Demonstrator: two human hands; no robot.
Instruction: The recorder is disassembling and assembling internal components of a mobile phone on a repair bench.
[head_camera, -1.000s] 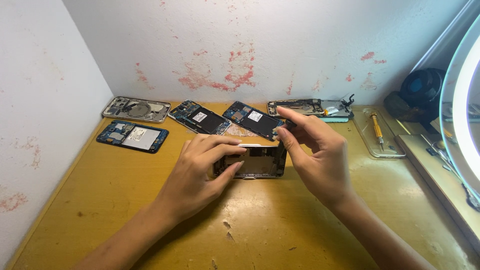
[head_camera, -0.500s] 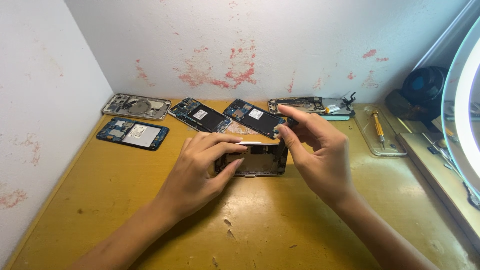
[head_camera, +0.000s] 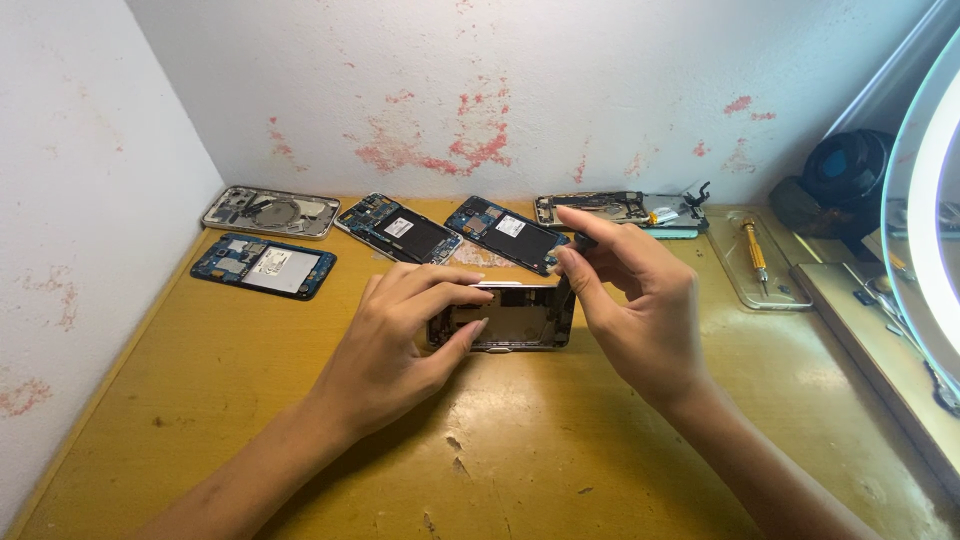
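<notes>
**Both hands hold the open phone steady**

Gripping the open phone (head_camera: 503, 317) at each end, the left hand (head_camera: 400, 345) and right hand (head_camera: 630, 310) have hardly moved, so the work stays put. Under the grip lies the yellow desk (head_camera: 520, 440). Beyond it sit four opened phones (head_camera: 265, 266). Right of it lies a small screwdriver (head_camera: 754, 247).

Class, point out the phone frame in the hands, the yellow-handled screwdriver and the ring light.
phone frame (head_camera: 515, 318), head view, open middle.
yellow-handled screwdriver (head_camera: 752, 243), head view, handle.
ring light (head_camera: 925, 215), head view, lit rim.

opened phones (head_camera: 415, 228) crowd the back; tabletop (head_camera: 230, 400) front free.
</notes>
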